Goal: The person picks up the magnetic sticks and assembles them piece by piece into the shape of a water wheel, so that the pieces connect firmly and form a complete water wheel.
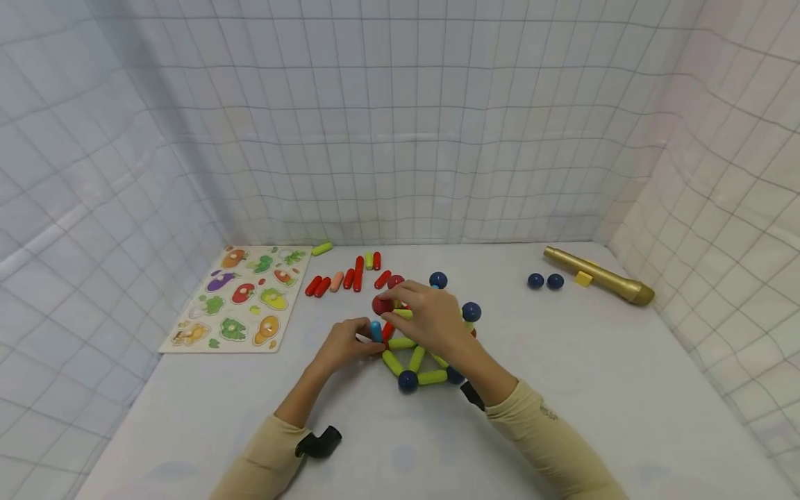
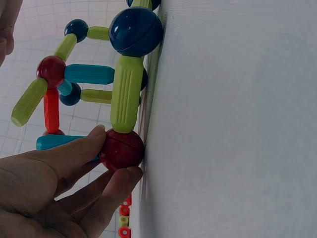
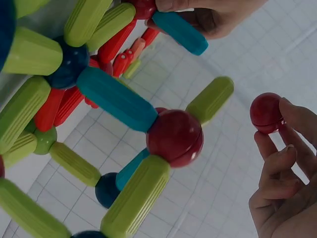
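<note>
My left hand [image 1: 342, 344] pinches a dark red ball [image 2: 122, 149] at the near left corner of a structure of magnetic rods and balls. A blue rod [image 1: 376, 331] stands up from that ball, its upper end free. In my right hand [image 3: 290, 183] a loose red ball [image 3: 266, 112] is pinched between thumb and fingertips, raised above the table and apart from the structure. Lime rods [image 1: 432, 377] and navy balls [image 1: 408, 380] form the structure's base. Higher up, another red ball [image 3: 175, 138] joins several rods; one lime rod [image 3: 213, 99] juts out with a free end.
Loose red rods [image 1: 314, 285] and a few lime ones lie beyond the structure. A vegetable picture puzzle board [image 1: 212, 319] is at the left. To the right are two navy balls [image 1: 535, 281] and a gold tube [image 1: 600, 276] beside yellow blocks [image 1: 584, 279]. Gridded white walls surround the table.
</note>
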Action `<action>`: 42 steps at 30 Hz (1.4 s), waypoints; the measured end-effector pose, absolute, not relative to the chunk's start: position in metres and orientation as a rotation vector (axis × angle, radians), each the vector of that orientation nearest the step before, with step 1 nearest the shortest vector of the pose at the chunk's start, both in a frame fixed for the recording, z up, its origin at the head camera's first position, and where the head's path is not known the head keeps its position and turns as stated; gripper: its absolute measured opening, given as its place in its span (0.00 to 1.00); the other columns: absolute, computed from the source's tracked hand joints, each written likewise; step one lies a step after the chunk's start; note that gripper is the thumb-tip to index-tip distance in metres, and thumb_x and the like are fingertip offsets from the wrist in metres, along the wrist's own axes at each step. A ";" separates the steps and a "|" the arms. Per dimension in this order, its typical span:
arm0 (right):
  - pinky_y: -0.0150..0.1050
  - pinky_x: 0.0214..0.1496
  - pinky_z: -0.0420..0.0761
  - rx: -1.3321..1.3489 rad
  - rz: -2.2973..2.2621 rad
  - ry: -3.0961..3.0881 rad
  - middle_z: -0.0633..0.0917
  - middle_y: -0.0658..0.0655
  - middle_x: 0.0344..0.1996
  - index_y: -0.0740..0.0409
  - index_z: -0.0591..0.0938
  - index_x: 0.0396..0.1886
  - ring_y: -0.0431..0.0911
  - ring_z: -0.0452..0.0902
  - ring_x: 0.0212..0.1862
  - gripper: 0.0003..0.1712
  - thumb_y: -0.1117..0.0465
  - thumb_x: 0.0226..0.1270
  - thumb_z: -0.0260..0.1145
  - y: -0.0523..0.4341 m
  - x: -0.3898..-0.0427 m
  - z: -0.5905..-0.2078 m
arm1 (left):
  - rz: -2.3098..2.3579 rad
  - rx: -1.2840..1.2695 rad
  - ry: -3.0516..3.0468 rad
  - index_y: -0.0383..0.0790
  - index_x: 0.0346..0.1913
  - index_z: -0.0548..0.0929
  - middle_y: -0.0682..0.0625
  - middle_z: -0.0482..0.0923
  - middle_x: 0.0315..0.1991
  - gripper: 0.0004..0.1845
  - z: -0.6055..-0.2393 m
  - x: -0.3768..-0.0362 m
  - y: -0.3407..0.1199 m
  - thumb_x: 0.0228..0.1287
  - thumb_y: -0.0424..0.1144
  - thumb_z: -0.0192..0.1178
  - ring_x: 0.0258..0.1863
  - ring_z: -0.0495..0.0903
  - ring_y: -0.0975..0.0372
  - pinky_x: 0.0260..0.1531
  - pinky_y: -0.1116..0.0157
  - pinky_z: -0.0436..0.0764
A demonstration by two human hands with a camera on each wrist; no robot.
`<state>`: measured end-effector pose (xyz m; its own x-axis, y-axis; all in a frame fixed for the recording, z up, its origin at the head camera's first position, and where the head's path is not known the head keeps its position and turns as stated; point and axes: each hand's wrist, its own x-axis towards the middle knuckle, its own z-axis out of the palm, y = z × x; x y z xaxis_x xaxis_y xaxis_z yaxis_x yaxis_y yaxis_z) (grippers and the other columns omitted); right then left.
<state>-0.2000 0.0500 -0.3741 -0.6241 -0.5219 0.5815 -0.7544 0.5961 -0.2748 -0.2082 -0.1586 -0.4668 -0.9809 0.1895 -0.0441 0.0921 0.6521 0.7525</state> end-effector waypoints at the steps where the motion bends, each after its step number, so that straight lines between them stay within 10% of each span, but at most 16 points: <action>1: 0.22 0.24 0.71 1.043 0.685 -2.383 0.88 0.49 0.41 0.47 0.87 0.45 0.40 0.81 0.27 0.15 0.55 0.57 0.74 0.045 -0.200 -0.375 | 1.247 0.246 2.747 0.41 0.37 0.82 0.46 0.86 0.42 0.10 -0.467 -0.208 -0.158 0.57 0.42 0.70 0.39 0.83 0.59 0.41 0.60 0.84; 29: 0.23 0.20 0.67 1.081 0.374 -2.664 0.87 0.46 0.47 0.44 0.86 0.49 0.40 0.82 0.31 0.15 0.53 0.63 0.70 0.021 -0.207 -0.389 | 1.271 0.243 2.746 0.39 0.48 0.84 0.50 0.87 0.40 0.19 -0.464 -0.206 -0.158 0.57 0.45 0.70 0.42 0.83 0.58 0.42 0.61 0.82; 36: 0.27 0.18 0.65 0.774 0.567 -2.612 0.86 0.50 0.49 0.45 0.85 0.51 0.41 0.73 0.22 0.17 0.51 0.62 0.70 0.075 -0.210 -0.372 | 1.196 0.158 2.742 0.36 0.50 0.82 0.43 0.85 0.45 0.22 -0.459 -0.210 -0.157 0.57 0.45 0.70 0.41 0.84 0.55 0.41 0.59 0.84; 42: 0.36 0.27 0.76 0.487 0.582 -2.835 0.85 0.53 0.52 0.44 0.85 0.52 0.50 0.81 0.38 0.19 0.46 0.63 0.69 0.134 -0.214 -0.378 | 1.162 0.139 2.747 0.35 0.50 0.83 0.43 0.85 0.45 0.22 -0.461 -0.208 -0.154 0.57 0.45 0.70 0.41 0.84 0.55 0.42 0.59 0.84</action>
